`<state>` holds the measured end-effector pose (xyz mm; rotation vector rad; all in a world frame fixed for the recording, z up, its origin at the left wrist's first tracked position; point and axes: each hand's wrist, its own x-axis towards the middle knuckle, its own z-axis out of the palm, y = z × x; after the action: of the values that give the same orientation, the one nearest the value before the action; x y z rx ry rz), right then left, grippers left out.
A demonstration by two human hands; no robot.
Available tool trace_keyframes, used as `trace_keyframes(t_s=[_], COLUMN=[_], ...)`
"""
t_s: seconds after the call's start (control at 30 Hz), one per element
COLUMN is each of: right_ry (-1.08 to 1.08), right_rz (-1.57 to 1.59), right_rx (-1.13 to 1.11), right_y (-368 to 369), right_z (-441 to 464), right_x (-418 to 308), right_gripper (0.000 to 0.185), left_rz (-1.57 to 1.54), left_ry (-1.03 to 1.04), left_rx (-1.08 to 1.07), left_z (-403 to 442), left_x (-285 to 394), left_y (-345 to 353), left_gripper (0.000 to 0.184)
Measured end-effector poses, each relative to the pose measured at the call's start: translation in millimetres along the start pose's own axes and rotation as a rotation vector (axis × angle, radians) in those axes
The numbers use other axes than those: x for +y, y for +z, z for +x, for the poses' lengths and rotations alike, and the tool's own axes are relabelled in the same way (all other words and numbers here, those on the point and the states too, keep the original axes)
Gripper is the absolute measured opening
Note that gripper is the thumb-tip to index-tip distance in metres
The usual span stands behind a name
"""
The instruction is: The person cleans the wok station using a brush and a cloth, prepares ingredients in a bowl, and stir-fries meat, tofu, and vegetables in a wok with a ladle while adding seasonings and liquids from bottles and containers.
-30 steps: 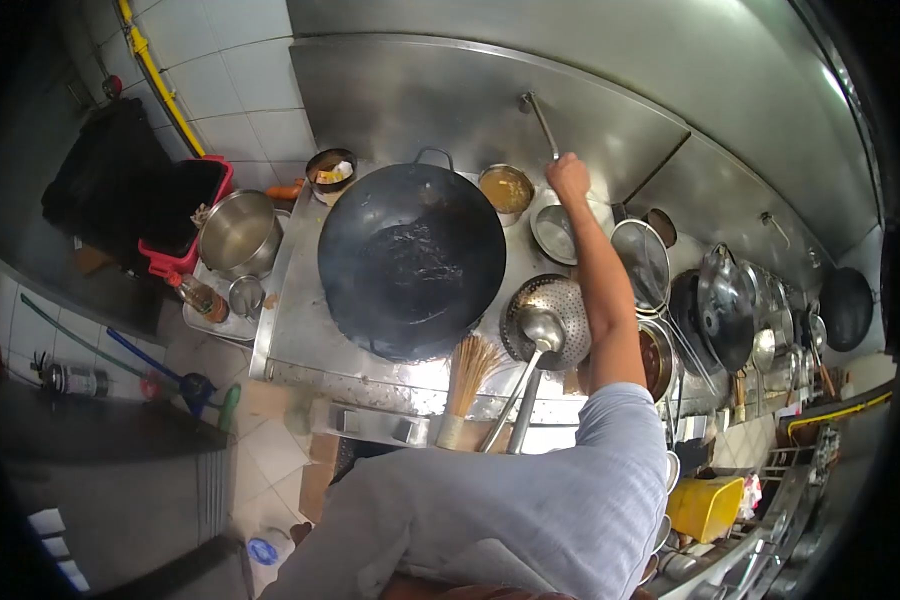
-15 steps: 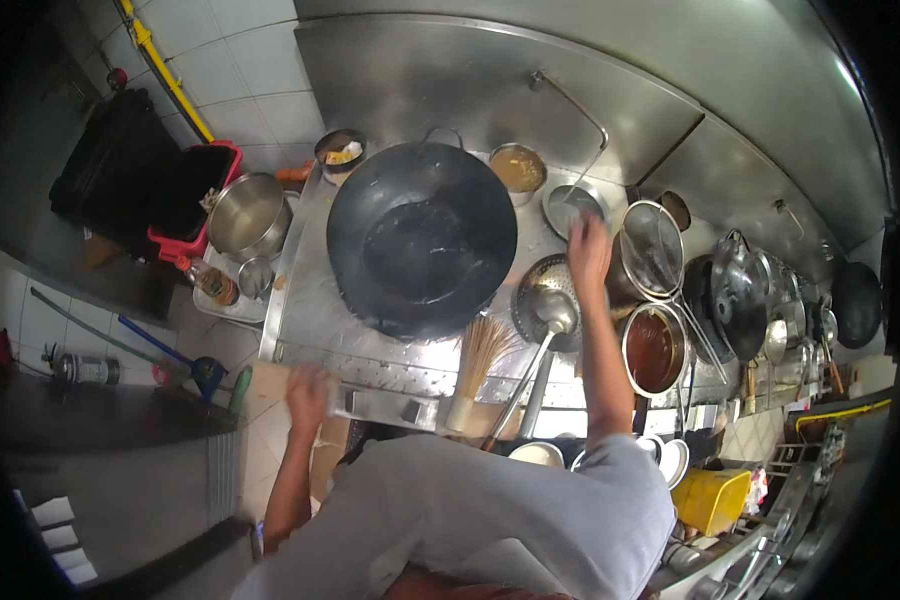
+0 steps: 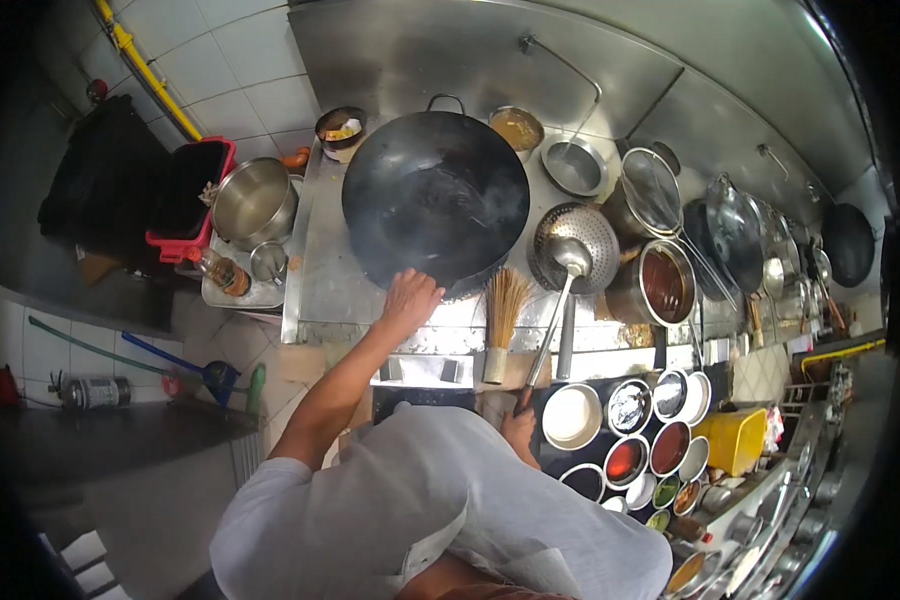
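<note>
A large black wok [image 3: 436, 200] sits on the steel range, a thin haze over it. My left hand [image 3: 413, 298] is closed at its near rim; whatever part the fingers grip is hidden under them. My right hand [image 3: 518, 432], low beside my body, is closed round the end of a long-handled ladle [image 3: 548, 345]. The ladle's bowl rests in a perforated strainer [image 3: 597, 250] to the right of the wok. Between wok and strainer lies a bamboo wok brush [image 3: 505, 315].
Under a wall tap stands a shallow metal pan [image 3: 574, 166]. A pot of dark red sauce [image 3: 667, 285] is right of the strainer. Several seasoning bowls [image 3: 572, 417] fill the near right. Left of the range are a steel pot [image 3: 255, 204] and a bottle [image 3: 222, 272].
My left hand has moved from beside the range's front edge up to the wok's rim. My right hand has come back from the shallow pan and taken hold of the ladle's handle.
</note>
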<state>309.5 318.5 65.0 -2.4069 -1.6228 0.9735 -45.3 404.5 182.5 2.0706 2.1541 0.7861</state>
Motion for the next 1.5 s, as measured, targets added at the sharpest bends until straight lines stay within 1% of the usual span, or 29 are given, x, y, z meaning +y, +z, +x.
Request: trace_keyframes(t_s=[0.03,0.13,0.17,0.3,0.37,0.4,0.47,0.5,0.53,0.6,0.67,0.7,0.73,0.77,0.8,0.83,0.87,0.9,0.93,1.0,1.03,1.07,1.13,1.17,1.2,1.27,1.33,1.47,1.5], right_ry=[0.009,-0.141,-0.144,-0.032,-0.377,-0.376,-0.217,-0.263,-0.269,-0.286,-0.473,-0.474,-0.601,-0.544,-0.558,-0.580,-0.601,-0.577,-0.586,-0.261,-0.218,-0.224,0.183,0.294,0.291,0.310,0.306,0.203,0.151], right_rz=[-0.002,0.211,0.255,0.382,0.443,0.442,0.807,0.923,0.923,0.986,0.832,0.746,0.566,0.667,0.432,0.427,0.422,0.407,0.407,0.560,0.601,0.596,1.205,1.415,1.412,1.851,1.847,1.691,1.557], right_rx=[0.009,0.051,0.107,0.095,0.221,0.230,-0.067,-0.094,-0.094,-0.255,-0.062,-0.036,0.063,0.064,0.060,0.101,0.143,0.155,0.146,-0.179,-0.285,-0.297,-0.596,-0.790,-0.795,-1.103,-1.148,-1.039,-1.041], right_y=[6.9,19.4,23.7,17.5,0.7,-18.0,-55.8,-59.4,-65.4,-85.2,-115.2,-135.6,-152.6,-144.9,-164.0,-154.9,-145.6,-149.7,-157.0,-174.3,-181.5,-182.5,-186.9,-194.4,-198.4,-201.5,-209.6,-227.5,-237.6], right_z=[8.3,22.7,21.6,14.2,5.0,-4.3,-16.5,-9.9,6.6,52.8,97.3,119.2,144.7,190.1,215.3,266.3,317.2,335.7,348.6,357.2,355.7,360.5,375.8,375.8,376.9,374.0,359.0,344.6,337.6], right_x=[8.5,14.6,15.3,1.8,-13.0,-28.6,-64.3,-70.9,-78.5,-95.3,-138.5,-163.8,-187.7,-199.3,-223.1,-232.9,-242.1,-258.9,-275.4,-299.7,-305.6,-312.3,-322.7,-324.9,-323.4,-314.8,-319.5,-336.1,-342.9], right_gripper=[0.056,0.044,0.035,0.027,0.030,0.030,0.030,0.030,0.030,0.026,0.020,0.015,0.019,0.041,0.057,0.047,0.038,0.024,0.024,0.016,0.009,0.009,0.017,0.022,0.022,0.023,0.024,0.021,0.020], left_rz=[-0.015,-0.059,-0.085,-0.148,-0.148,-0.154,-0.128,-0.117,-0.116,-0.142,-0.166,-0.191,-0.194,-0.174,-0.153,-0.156,-0.153,-0.140,-0.124,-0.053,-0.034,-0.015,0.044,0.024,0.003,-0.099,-0.065,-0.045,-0.060], left_ry=[0.004,0.007,-0.001,0.001,-0.049,-0.044,-0.077,-0.082,-0.081,-0.112,-0.150,-0.190,-0.192,-0.183,-0.175,-0.181,-0.188,-0.200,-0.214,-0.345,-0.407,-0.467,-0.661,-0.764,-0.865,-1.081,-1.138,-1.294,-1.308], left_rx=[0.039,0.100,0.127,0.147,0.160,0.162,0.161,0.160,0.165,0.194,0.140,0.089,0.089,0.195,0.303,0.274,0.279,0.329,0.379,0.361,0.369,0.377,0.362,0.374,0.387,0.487,0.437,0.254,0.216], left_z=[-2.5,-7.8,-9.7,-11.6,-12.0,-12.5,-12.9,-13.5,-12.8,-13.7,-15.5,-16.3,-18.8,-22.9,-28.5,-38.6,-49.6,-61.3,-74.8,-114.3,-139.9,-166.2,-211.1,-241.3,-272.0,-320.8,-363.0,-407.9,-424.5], left_x=[5.3,15.4,16.7,15.8,16.8,18.2,21.1,21.5,22.2,24.8,23.4,24.0,26.9,30.5,33.3,33.7,35.3,36.8,36.5,34.1,27.8,21.3,21.9,19.3,16.6,20.7,21.3,26.8,20.4], left_y=[-4.7,-17.8,-19.8,-22.2,-21.4,-22.5,-27.1,-27.5,-27.7,-27.0,-27.3,-26.4,-24.6,-22.6,-21.5,-22.7,-24.9,-27.6,-29.1,-31.8,-28.7,-26.3,-31.8,-28.5,-21.5,-11.1,-4.2,18.7,34.0], left_gripper=[0.020,0.023,0.024,0.025,0.025,0.025,0.024,0.024,0.024,0.022,0.021,0.022,0.022,0.028,0.037,0.047,0.047,0.045,0.042,0.041,0.040,0.039,0.036,0.035,0.035,0.032,0.030,0.026,0.029])
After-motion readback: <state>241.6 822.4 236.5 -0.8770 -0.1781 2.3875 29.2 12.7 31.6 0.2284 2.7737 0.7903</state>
